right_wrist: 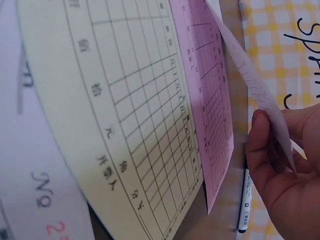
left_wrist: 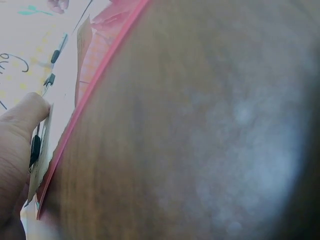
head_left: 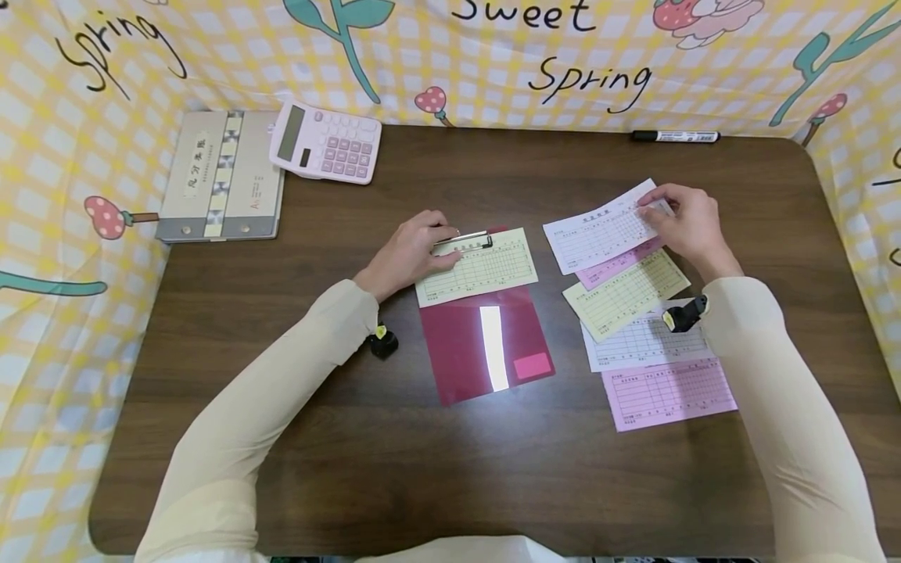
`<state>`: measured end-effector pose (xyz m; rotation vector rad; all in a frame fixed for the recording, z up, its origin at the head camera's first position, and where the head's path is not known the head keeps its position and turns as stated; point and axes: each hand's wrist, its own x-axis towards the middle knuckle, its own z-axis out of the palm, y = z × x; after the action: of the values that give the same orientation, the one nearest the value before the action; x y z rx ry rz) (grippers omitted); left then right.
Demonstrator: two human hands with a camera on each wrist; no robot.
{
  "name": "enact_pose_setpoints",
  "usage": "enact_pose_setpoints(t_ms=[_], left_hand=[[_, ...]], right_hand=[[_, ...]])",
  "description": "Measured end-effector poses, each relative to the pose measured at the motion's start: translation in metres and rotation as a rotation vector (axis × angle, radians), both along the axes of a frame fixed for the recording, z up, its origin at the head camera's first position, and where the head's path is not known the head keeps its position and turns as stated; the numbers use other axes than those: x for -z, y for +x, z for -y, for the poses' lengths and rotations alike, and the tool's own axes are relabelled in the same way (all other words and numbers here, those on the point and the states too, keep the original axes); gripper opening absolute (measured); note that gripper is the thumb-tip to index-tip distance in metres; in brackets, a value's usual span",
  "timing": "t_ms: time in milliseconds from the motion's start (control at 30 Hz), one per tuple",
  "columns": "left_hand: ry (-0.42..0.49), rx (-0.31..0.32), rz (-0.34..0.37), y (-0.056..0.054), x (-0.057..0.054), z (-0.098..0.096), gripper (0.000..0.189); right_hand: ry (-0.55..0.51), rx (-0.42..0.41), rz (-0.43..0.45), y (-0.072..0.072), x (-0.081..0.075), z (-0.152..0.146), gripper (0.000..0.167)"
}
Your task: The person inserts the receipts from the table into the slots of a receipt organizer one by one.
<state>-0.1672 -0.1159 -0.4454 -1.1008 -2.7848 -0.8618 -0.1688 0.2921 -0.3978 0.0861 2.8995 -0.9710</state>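
A dark red clipboard lies on the table with a pale yellow form under its metal clip. My left hand grips the clipboard's top left, thumb and fingers about the clip; in the left wrist view the thumb lies against it. My right hand pinches the right end of a white form, which is raised in the right wrist view. Below it lie a pink form, a yellow form, a second white form and another pink form, overlapping.
A pink calculator rests partly on a grey ledger book at the back left. A black and white marker lies near the back edge at the right. Printed checkered cloth stands around the table's back and sides.
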Motion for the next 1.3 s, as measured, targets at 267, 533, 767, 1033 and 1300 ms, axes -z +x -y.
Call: enact_pose_setpoints(t_ms=[267,533,767,1033,1300], left_hand=[[0.002,-0.006,-0.016,0.0,0.0,0.0,0.033],[-0.009,0.002,-0.008,0.001,-0.001,-0.003,0.034],[-0.023,-0.015,-0.002,0.001,-0.002,0.001,0.033],[-0.005,-0.01,-0.007,0.001,-0.004,0.0,0.033],[0.001,-0.01,-0.006,0.002,-0.001,-0.002,0.032]], right_hand=[[-0.033,0.093,-0.049,0.014,-0.01,0.001,0.033],[-0.25,0.186,-0.059,0.039,-0.02,-0.002,0.026],[-0.463,0.21,-0.063,0.062,-0.023,0.011,0.023],[-0.462,0.131,-0.081,0.08,-0.018,0.036,0.023],[-0.419,0.015,-0.015,0.083,-0.009,0.066,0.027]])
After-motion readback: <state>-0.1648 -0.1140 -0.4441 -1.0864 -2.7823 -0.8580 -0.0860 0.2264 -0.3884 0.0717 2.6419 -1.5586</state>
